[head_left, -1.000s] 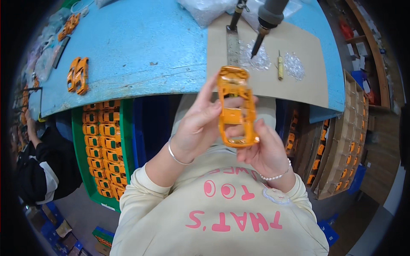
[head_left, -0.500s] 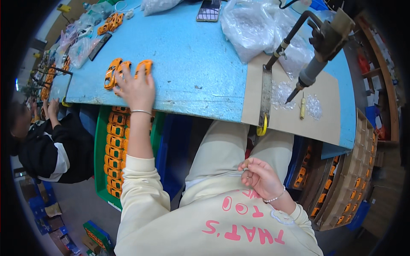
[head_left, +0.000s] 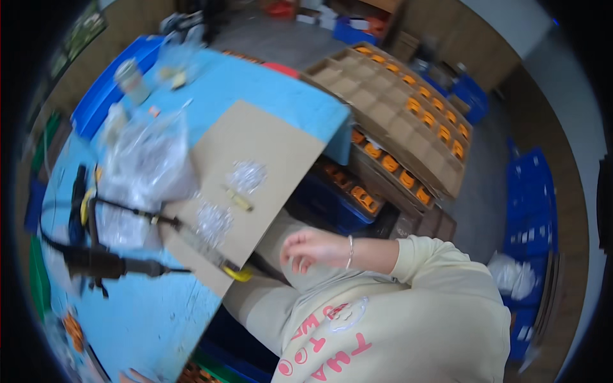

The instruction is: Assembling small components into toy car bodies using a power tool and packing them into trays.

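My right hand (head_left: 310, 249) is over my lap, just off the near edge of the blue table (head_left: 159, 319). Its fingers are curled in and slightly blurred; whether something small is between them does not show. Of my left hand (head_left: 135, 376), only smeared fingers show at the bottom edge, by the tabletop. Nearest the right hand lies a brown cardboard sheet (head_left: 281, 137) with two piles of small clear pieces (head_left: 247, 176) and a short yellowish stick-like tool (head_left: 239, 198) between them. A dark, pistol-shaped tool with a thin tip (head_left: 128, 265) hangs over the table at left.
Clear plastic bags (head_left: 150, 166) lie beyond the cardboard. A divided cardboard tray (head_left: 377, 96) with orange toy cars (head_left: 445, 133) stands off the table's end, above further boxes of cars. Blue crates (head_left: 531, 210) stand at right. A blue bin (head_left: 332, 204) sits under the table edge.
The view has swung to the right, toward the cardboard tray. My left hand, earlier over orange toy cars on the table, is now almost out of the picture. My right hand stays near my lap.
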Tool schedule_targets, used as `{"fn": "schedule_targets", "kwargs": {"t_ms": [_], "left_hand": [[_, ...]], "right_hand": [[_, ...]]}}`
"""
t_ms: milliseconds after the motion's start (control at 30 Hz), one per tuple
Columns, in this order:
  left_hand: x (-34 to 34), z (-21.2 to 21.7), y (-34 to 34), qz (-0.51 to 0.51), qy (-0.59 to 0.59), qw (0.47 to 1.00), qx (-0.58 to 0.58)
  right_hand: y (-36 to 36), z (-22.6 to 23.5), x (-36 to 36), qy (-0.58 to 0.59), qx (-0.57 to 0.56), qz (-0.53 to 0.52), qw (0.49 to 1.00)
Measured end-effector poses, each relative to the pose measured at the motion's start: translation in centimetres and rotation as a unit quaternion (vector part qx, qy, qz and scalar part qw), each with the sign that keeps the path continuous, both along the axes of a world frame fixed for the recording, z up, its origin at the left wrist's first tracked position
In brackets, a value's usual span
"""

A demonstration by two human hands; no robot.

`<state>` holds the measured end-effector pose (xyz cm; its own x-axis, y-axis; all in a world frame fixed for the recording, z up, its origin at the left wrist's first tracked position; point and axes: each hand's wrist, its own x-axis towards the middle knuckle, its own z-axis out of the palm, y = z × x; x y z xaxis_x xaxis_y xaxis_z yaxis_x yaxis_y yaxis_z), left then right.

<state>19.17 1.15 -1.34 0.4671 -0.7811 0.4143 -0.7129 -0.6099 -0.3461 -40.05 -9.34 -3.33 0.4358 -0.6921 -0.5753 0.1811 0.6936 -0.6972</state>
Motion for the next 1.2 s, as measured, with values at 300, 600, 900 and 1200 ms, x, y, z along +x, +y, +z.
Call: {"fn": "schedule_targets", "kwargs": {"t_ms": [300, 600, 900, 1200], "left_hand": [[-20.8, -7.7, -3.0, -0.223, 0.224, 0.929, -0.193], [-23.1, -7.2, -1.8, -0.298, 0.203, 0.903, -0.234], [-34.3, -12.4, 3.3, -0.409, 0.390, 0.824, 0.038], [-34.0, -13.0, 1.4, -0.381, 0.368, 0.847, 0.050]], "right_hand": [[-5.6, -0.4, -31.1, 0.723, -0.360, -0.271, 0.524], [-13.0, 0.4, -45.4, 0.836, -0.002, -0.139, 0.531], [-13.6, -0.9, -52.1, 0.860, -0.154, -0.072, 0.481], [-24.1, 9.9, -16.3, 0.514, -0.412, 0.037, 0.752]]}}
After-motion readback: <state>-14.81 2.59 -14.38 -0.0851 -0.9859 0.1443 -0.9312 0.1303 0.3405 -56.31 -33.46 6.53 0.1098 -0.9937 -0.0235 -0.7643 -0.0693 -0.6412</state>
